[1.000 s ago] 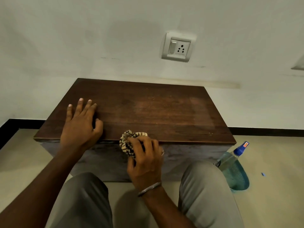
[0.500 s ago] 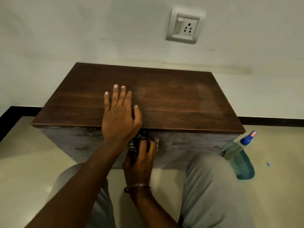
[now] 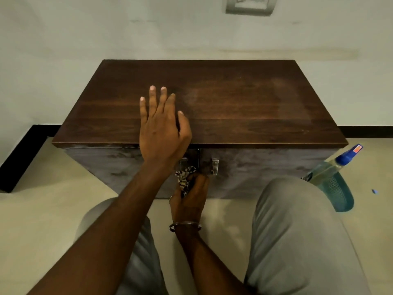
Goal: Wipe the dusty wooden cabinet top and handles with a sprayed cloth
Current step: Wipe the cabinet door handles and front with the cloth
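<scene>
Here, a person rests the left hand (image 3: pixel 162 133) flat on the dark wooden cabinet top (image 3: pixel 244 107), fingers straight and spread, wrist over the front edge. Below, the right hand (image 3: pixel 190 201) clutches a bunched striped cloth (image 3: pixel 184 179) against the cabinet front (image 3: pixel 265 167), just under the left of two metal handles (image 3: pixel 214 166). A blue-capped spray bottle (image 3: pixel 331 169) leans beside a teal basket (image 3: pixel 340 192) on the floor (image 3: pixel 42 209).

Right hand (image 3: pixel 188 201) holds cloth (image 3: pixel 184 180) beside handle (image 3: pixel 214 166)
</scene>
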